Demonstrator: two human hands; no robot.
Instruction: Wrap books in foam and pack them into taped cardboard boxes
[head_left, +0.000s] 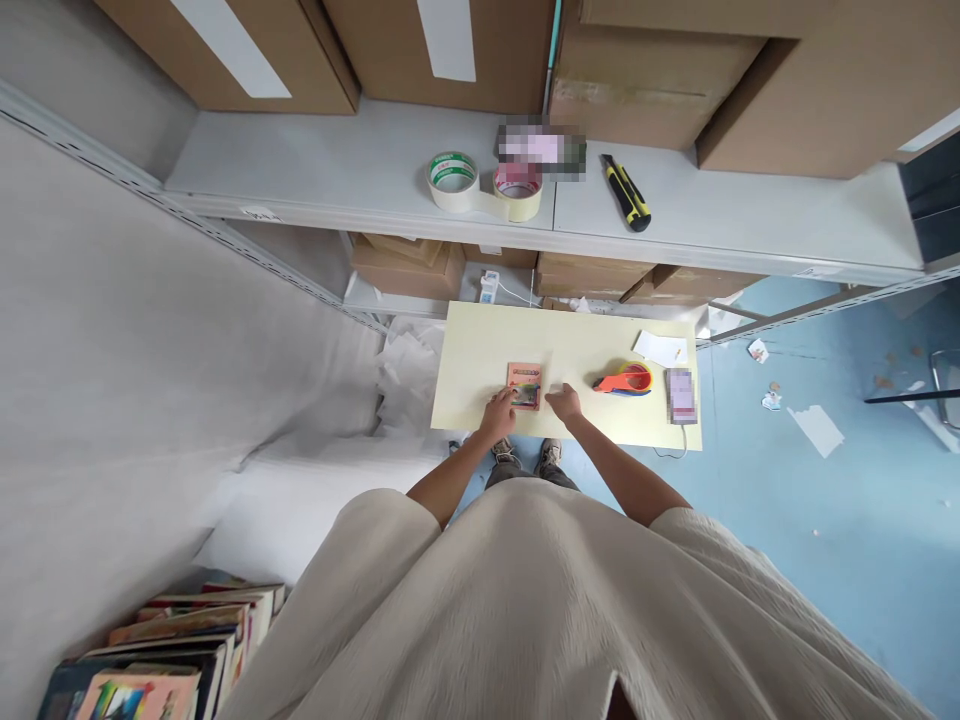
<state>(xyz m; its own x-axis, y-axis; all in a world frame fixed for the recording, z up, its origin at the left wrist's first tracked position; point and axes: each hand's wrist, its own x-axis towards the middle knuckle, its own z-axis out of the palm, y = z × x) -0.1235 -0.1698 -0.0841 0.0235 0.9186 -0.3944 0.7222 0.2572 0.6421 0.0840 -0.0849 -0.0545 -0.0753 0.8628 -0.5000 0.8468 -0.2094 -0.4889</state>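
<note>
A small book [525, 384] with a pink cover and a colourful picture lies flat on the pale yellow table [480, 340]. My left hand [498, 414] is at the book's left edge, its fingers bent against the side and onto the cover. Just right of the book, my right hand [565, 403] is held low over the table, fingers drawn together and pointing left. Whatever may be between those fingers is too small to make out. Further right sits an orange tape dispenser [619, 380] with a roll of tape in it.
A blurred-out phone [682, 396] with a cable and white paper [660, 349] lie at the table's right end. The shelf [360, 165] holds tape rolls [453, 182], a utility knife [625, 192] and cartons [450, 50]. Stacked books [180, 640] stand lower left.
</note>
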